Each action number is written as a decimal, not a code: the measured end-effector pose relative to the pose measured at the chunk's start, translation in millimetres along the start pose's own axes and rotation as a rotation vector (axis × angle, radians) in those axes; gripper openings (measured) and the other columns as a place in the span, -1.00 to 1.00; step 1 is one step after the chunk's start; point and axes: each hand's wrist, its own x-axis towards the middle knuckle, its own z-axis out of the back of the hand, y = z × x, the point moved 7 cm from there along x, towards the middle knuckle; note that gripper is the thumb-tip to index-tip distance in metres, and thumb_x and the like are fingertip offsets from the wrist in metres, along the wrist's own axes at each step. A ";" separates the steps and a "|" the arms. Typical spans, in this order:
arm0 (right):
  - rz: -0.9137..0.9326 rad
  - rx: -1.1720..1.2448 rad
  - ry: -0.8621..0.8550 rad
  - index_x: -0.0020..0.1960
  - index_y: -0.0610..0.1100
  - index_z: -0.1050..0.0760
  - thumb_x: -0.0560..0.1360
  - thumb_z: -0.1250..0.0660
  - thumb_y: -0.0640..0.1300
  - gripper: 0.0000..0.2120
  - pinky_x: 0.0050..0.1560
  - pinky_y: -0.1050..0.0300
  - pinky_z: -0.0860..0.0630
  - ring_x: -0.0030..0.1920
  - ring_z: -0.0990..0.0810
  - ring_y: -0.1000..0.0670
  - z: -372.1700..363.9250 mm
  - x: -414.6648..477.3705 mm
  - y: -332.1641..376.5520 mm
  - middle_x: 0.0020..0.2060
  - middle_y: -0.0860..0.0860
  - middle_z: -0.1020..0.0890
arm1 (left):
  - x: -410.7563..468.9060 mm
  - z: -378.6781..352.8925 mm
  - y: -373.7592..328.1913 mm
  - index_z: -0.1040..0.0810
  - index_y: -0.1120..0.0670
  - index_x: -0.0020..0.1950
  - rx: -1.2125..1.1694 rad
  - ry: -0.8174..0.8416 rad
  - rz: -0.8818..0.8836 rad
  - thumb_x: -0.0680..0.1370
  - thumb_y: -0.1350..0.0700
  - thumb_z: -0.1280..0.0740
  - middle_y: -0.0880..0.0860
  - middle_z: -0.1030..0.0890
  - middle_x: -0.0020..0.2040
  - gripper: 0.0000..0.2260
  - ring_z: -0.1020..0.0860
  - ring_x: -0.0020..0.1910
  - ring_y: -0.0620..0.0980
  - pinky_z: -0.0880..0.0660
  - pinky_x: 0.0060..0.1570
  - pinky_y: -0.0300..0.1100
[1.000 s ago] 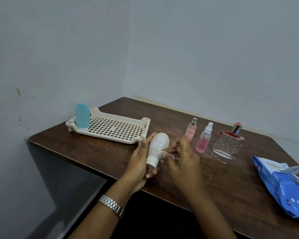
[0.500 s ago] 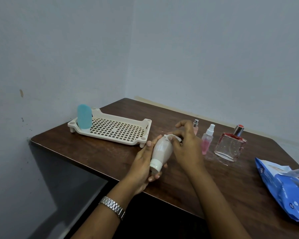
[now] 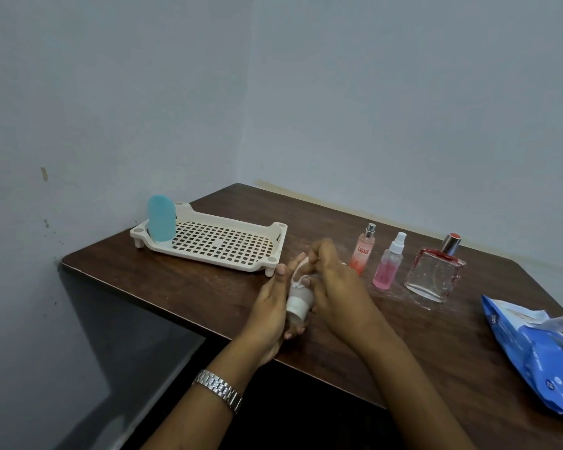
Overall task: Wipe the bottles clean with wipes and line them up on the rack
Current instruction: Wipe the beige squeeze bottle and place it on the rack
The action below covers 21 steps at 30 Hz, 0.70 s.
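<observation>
Grips a small white bottle (image 3: 298, 306) in the left hand (image 3: 270, 306), fingers curled under and round it, cap pointing toward the table's near edge. Pinches a white wipe (image 3: 297, 280) in the right hand (image 3: 335, 287) and presses it against the bottle's upper body; most of that body hidden behind the fingers. Holds the bottle raised just off the table (image 3: 176, 280), close to the middle of the near edge, probably so that every side can be reached by turning it in the palm. Looks like mid-wipe, not yet ready for racking.

Shows a metal wristwatch (image 3: 218, 389) on the left wrist.

Keeps the cream perforated rack (image 3: 205, 256) toward the far left corner, near the left hand, likely so a cleaned bottle can go straight across. Has one blue bottle (image 3: 161, 219) standing upright at the rack's left end, which leaves the rest of the grid free for a row.

Leaves three bottles upright in a line to the right of the hands, toward the far edge: a slim pink perfume spray (image 3: 362, 250), a pink spray bottle (image 3: 387, 267) with a white nozzle, and a square glass perfume bottle (image 3: 434, 274). Suggests a waiting queue, each within the right hand's reach.

Parks the blue wipes pack (image 3: 540, 352) at the near right corner, flap lifted, presumably for pulling a fresh sheet.
</observation>
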 end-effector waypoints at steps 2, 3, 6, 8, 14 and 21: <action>-0.023 0.009 0.050 -0.10 0.13 -0.15 0.49 -0.20 -0.33 -0.61 -0.18 0.18 -0.56 -0.15 -0.58 0.15 3.2 1.6 -7.0 -0.14 0.09 -0.59 | -0.5 -0.5 -0.8 -0.44 -0.06 0.38 -0.022 0.020 0.000 0.53 -0.22 -0.04 0.01 -0.63 -0.27 -0.51 -0.45 -0.52 -0.08 -0.21 -0.69 -0.37; -0.036 0.005 0.075 -0.07 0.09 -0.16 0.48 -0.19 -0.36 -0.63 -0.15 0.16 -0.56 -0.16 -0.59 0.13 6.4 2.7 -11.3 -0.16 0.06 -0.61 | 0.1 -0.2 0.1 -0.44 -0.11 0.36 -0.029 0.022 0.006 0.55 -0.21 -0.04 0.06 -0.63 -0.26 -0.54 -0.45 -0.47 -0.02 -0.22 -0.68 -0.37; -0.085 0.026 0.085 -0.07 0.03 -0.19 0.48 -0.25 -0.41 -0.61 -0.17 0.45 -0.41 -0.18 -0.58 0.23 26.0 7.1 -24.4 -0.22 0.10 -0.66 | 1.7 2.3 1.9 -0.49 -0.22 0.28 -0.022 0.017 0.023 0.55 -0.24 -0.05 0.17 -0.62 -0.22 -0.61 -0.40 -0.41 0.02 -0.21 -0.67 -0.37; -0.123 0.082 0.003 -0.04 0.03 -0.22 0.48 -0.29 -0.38 -0.63 -0.17 0.47 -0.38 -0.18 -0.57 0.27 43.2 11.4 -31.4 -0.24 0.13 -0.67 | 2.4 1.6 2.0 -0.46 -0.22 0.31 0.002 0.038 0.027 0.52 -0.26 -0.04 0.19 -0.60 -0.29 -0.58 -0.37 -0.54 -0.03 -0.20 -0.67 -0.36; -0.157 0.069 -0.171 0.07 0.04 -0.21 0.50 -0.30 -0.32 -0.62 -0.21 0.53 -0.38 -0.18 -0.54 0.32 32.6 19.2 -31.3 -0.21 0.15 -0.62 | 1.5 -0.2 3.1 -0.43 -0.19 0.37 0.056 0.051 0.017 0.49 -0.29 -0.02 0.21 -0.58 -0.31 -0.49 -0.34 -0.63 -0.09 -0.19 -0.66 -0.36; 0.007 0.067 -0.137 -0.02 0.19 -0.15 0.47 -0.10 0.08 -0.86 -0.17 0.29 -0.53 -0.12 -0.59 0.18 -4.5 -5.9 12.3 -0.11 0.11 -0.59 | 4.2 3.8 7.9 -0.47 0.08 0.33 0.044 -0.009 0.037 0.46 -0.28 -0.02 -0.02 -0.58 -0.43 -0.38 -0.35 -0.64 -0.12 -0.19 -0.69 -0.38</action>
